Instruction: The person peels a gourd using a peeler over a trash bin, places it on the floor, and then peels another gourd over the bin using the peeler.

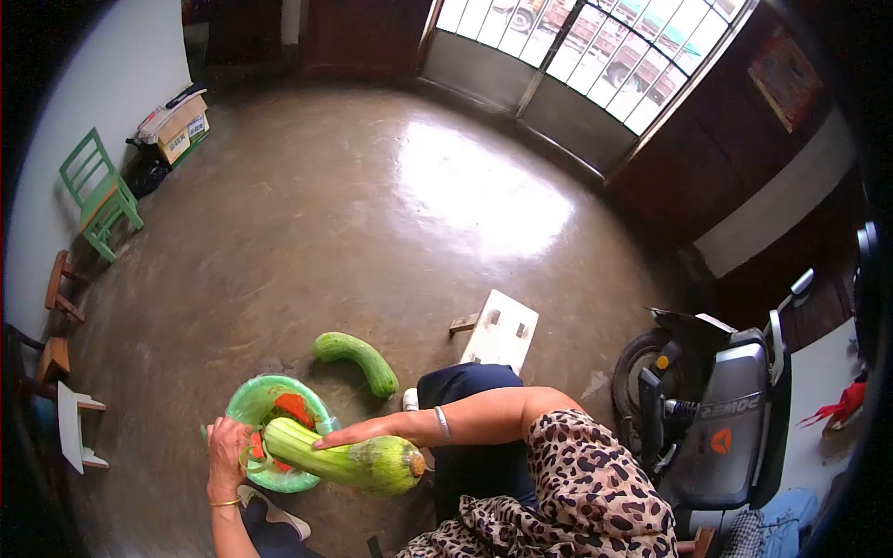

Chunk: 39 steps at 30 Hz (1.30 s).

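Note:
A large green squash [381, 465], with pale peeled stripes, lies tilted over the rim of a green plastic basin [321, 409]. My right hand [358, 433] rests on top of it with the fingers closed round its side. My left hand [229, 451] is bent and closed at the squash's far end, over the basin's left side. Thin green peel strips [253, 456] curl beside those fingers; what they grip is hidden. Orange-red pieces [293, 406] show inside the basin. A second, curved green squash [358, 358] lies on the floor just beyond it.
A small white wooden stool [502, 330] stands ahead of my knee. On the right is a grey motorbike [721, 428]. A green chair [102, 195], a cardboard box [177, 130] and low stools [74, 428] line the left wall. A barred gate [577, 84] lies at the back.

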Each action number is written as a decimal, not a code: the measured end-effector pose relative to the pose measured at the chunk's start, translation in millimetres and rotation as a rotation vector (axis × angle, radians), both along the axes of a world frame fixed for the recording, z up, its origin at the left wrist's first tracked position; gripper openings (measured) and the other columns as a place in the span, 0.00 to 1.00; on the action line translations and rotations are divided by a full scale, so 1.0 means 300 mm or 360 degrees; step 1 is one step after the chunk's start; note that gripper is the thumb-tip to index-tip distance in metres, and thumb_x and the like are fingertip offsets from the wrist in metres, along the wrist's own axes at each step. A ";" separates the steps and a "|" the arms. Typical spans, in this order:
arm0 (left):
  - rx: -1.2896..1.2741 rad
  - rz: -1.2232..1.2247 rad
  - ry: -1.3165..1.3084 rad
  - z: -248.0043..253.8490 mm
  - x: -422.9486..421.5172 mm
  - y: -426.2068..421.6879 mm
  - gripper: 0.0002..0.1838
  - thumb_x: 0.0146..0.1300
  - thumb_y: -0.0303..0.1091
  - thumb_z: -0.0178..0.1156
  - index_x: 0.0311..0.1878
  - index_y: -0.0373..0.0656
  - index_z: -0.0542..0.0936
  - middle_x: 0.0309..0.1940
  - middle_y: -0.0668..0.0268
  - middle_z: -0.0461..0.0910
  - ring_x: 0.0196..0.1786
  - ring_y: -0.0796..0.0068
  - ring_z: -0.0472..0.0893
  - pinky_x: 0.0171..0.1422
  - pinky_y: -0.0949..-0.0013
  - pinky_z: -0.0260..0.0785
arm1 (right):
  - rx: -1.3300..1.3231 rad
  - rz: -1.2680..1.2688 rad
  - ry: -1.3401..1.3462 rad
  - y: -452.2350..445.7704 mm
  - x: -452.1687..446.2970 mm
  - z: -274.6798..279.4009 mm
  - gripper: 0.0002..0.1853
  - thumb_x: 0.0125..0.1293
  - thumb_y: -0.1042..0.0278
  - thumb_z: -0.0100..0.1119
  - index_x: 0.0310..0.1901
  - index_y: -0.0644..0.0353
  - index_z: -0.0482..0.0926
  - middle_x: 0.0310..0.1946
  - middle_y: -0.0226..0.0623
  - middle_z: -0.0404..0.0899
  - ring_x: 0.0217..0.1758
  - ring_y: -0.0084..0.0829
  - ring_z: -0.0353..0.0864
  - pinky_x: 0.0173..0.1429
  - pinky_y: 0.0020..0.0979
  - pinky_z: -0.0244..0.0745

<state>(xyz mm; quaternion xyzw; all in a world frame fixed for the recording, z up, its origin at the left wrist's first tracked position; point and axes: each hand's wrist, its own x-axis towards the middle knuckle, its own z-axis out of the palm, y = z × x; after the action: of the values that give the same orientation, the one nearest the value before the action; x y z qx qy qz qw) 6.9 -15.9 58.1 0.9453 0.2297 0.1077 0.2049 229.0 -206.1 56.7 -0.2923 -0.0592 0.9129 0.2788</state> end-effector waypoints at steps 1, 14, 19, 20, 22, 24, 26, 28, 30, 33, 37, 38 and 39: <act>0.0000 0.0014 0.0008 -0.014 -0.005 0.002 0.19 0.70 0.44 0.49 0.30 0.41 0.78 0.30 0.57 0.73 0.41 0.55 0.71 0.47 0.56 0.59 | -0.0053 0.0010 0.0046 -0.003 0.000 -0.011 0.33 0.64 0.34 0.55 0.52 0.60 0.75 0.36 0.39 0.81 0.33 0.33 0.83 0.38 0.35 0.80; 0.0538 0.0213 0.0310 -0.144 -0.006 0.004 0.11 0.65 0.39 0.53 0.30 0.47 0.78 0.30 0.62 0.74 0.40 0.61 0.73 0.46 0.56 0.59 | 0.0180 -0.0337 -0.0262 -0.012 0.067 0.116 0.36 0.59 0.30 0.59 0.55 0.57 0.76 0.40 0.36 0.81 0.35 0.28 0.81 0.37 0.29 0.78; 0.0681 0.0133 0.0243 -0.203 0.003 -0.016 0.09 0.66 0.40 0.54 0.31 0.53 0.80 0.30 0.68 0.76 0.40 0.64 0.74 0.46 0.56 0.61 | 0.0573 -0.0590 -0.0515 0.067 0.099 0.133 0.36 0.63 0.38 0.59 0.62 0.58 0.70 0.46 0.41 0.81 0.39 0.30 0.83 0.44 0.30 0.80; 0.0587 0.0204 0.0253 -0.179 0.012 -0.011 0.12 0.68 0.42 0.54 0.29 0.51 0.81 0.30 0.66 0.76 0.41 0.62 0.74 0.46 0.56 0.60 | 0.0628 -0.0594 -0.0511 0.079 0.100 0.117 0.35 0.64 0.40 0.59 0.62 0.59 0.70 0.46 0.41 0.81 0.40 0.30 0.84 0.44 0.30 0.81; 0.0425 0.0337 0.0280 -0.176 -0.015 0.004 0.12 0.67 0.43 0.54 0.32 0.50 0.81 0.31 0.66 0.77 0.42 0.62 0.75 0.46 0.56 0.60 | 0.0594 -0.0532 -0.0462 0.095 0.099 0.085 0.35 0.65 0.41 0.58 0.64 0.59 0.67 0.48 0.40 0.80 0.43 0.29 0.82 0.46 0.29 0.79; 0.0243 0.0426 0.0165 -0.138 -0.002 -0.001 0.13 0.67 0.44 0.54 0.31 0.48 0.80 0.29 0.63 0.75 0.40 0.59 0.74 0.45 0.55 0.60 | 0.0450 -0.0447 -0.0409 0.098 0.106 0.092 0.35 0.67 0.42 0.56 0.65 0.60 0.66 0.48 0.39 0.80 0.44 0.28 0.82 0.47 0.28 0.78; 0.0147 0.0509 0.0038 -0.093 0.010 0.004 0.14 0.68 0.44 0.54 0.30 0.46 0.79 0.28 0.62 0.75 0.39 0.58 0.74 0.44 0.54 0.61 | 0.0330 -0.0472 -0.0363 0.106 0.095 0.102 0.32 0.68 0.42 0.54 0.62 0.61 0.68 0.44 0.43 0.81 0.38 0.31 0.85 0.40 0.29 0.81; 0.0101 0.0479 -0.0215 -0.077 0.012 0.022 0.17 0.70 0.45 0.53 0.30 0.43 0.78 0.27 0.60 0.73 0.36 0.55 0.73 0.41 0.53 0.62 | 0.0317 -0.0476 -0.0302 0.118 0.082 0.087 0.29 0.69 0.42 0.53 0.59 0.61 0.71 0.39 0.45 0.83 0.35 0.34 0.86 0.38 0.31 0.83; 0.0037 0.0474 -0.0251 -0.055 0.012 0.035 0.18 0.71 0.44 0.51 0.31 0.39 0.77 0.27 0.57 0.71 0.36 0.54 0.72 0.40 0.55 0.61 | 0.0301 -0.0451 -0.0289 0.127 0.070 0.080 0.29 0.69 0.43 0.52 0.58 0.61 0.71 0.37 0.46 0.83 0.34 0.35 0.86 0.38 0.32 0.84; -0.0043 0.0467 -0.0381 -0.015 0.028 0.018 0.21 0.74 0.44 0.49 0.31 0.34 0.73 0.27 0.55 0.68 0.35 0.53 0.70 0.40 0.56 0.61 | 0.0220 -0.0455 -0.0326 0.148 0.042 0.092 0.29 0.69 0.43 0.52 0.57 0.63 0.73 0.37 0.48 0.84 0.34 0.36 0.86 0.39 0.33 0.84; -0.0024 0.0313 -0.0423 0.072 0.090 -0.073 0.23 0.72 0.51 0.49 0.32 0.40 0.79 0.28 0.60 0.75 0.36 0.57 0.74 0.42 0.57 0.64 | 0.0151 -0.0339 -0.0254 0.159 0.043 0.080 0.29 0.70 0.48 0.52 0.62 0.64 0.69 0.48 0.47 0.81 0.42 0.38 0.85 0.46 0.36 0.83; -0.0042 0.0142 -0.0449 0.083 0.110 -0.107 0.23 0.71 0.51 0.49 0.32 0.41 0.80 0.28 0.61 0.75 0.37 0.58 0.75 0.44 0.57 0.63 | 0.0121 -0.0290 -0.0251 0.161 0.040 0.081 0.29 0.71 0.49 0.52 0.63 0.63 0.68 0.48 0.46 0.81 0.44 0.38 0.85 0.48 0.36 0.83; -0.0060 -0.0029 -0.0475 0.095 0.129 -0.141 0.23 0.71 0.51 0.49 0.32 0.41 0.80 0.28 0.62 0.75 0.39 0.59 0.75 0.46 0.58 0.63 | 0.0113 -0.0282 -0.0249 0.142 0.018 0.093 0.29 0.71 0.49 0.52 0.63 0.63 0.68 0.48 0.46 0.81 0.44 0.38 0.85 0.48 0.36 0.83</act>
<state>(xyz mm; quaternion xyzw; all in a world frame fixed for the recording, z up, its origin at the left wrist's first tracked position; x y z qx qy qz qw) 45.5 -58.3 86.5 0.9169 0.1901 0.2408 0.2553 234.3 -163.4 84.4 -0.3567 -0.0870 0.8564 0.3630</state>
